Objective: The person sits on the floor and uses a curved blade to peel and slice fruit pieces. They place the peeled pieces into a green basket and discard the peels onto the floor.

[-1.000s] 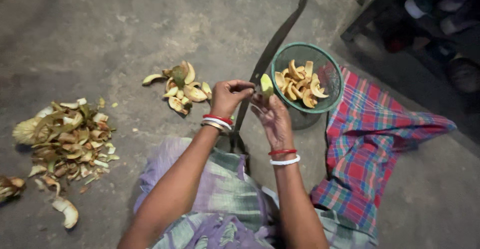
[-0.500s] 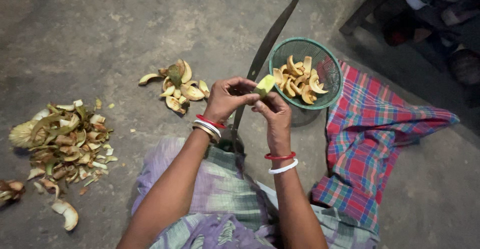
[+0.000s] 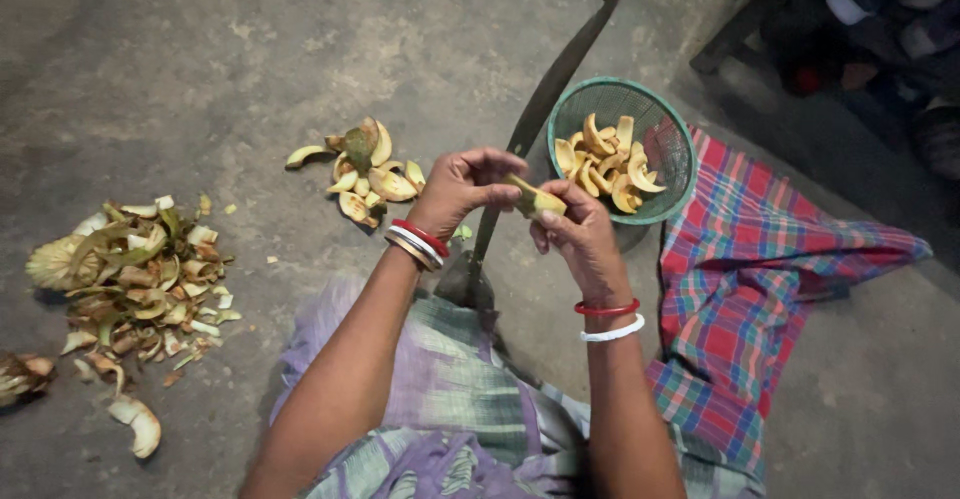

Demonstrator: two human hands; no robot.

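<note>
Both hands meet over the floor, just in front of a long upright blade (image 3: 560, 74) that rises between the person's knees. The left hand (image 3: 462, 187) pinches one end of a small wedge of fruit (image 3: 534, 199), thumb and fingers closed tight on it; the right hand (image 3: 578, 234) cups the other end, fingers curled around it, so the piece is held between the two hands, close to the blade's edge. The piece is yellow-green with a darker rind.

Just beyond the right hand sits a green mesh basket (image 3: 665, 124) holding pale curved slices (image 3: 606, 162). A red checked cloth (image 3: 745, 279) lies beside it on the grey floor (image 3: 200, 59). A small heap of cut pieces (image 3: 365, 174) lies left of the hands, and a bigger pile of peelings (image 3: 130, 279) lies well apart, further left.
</note>
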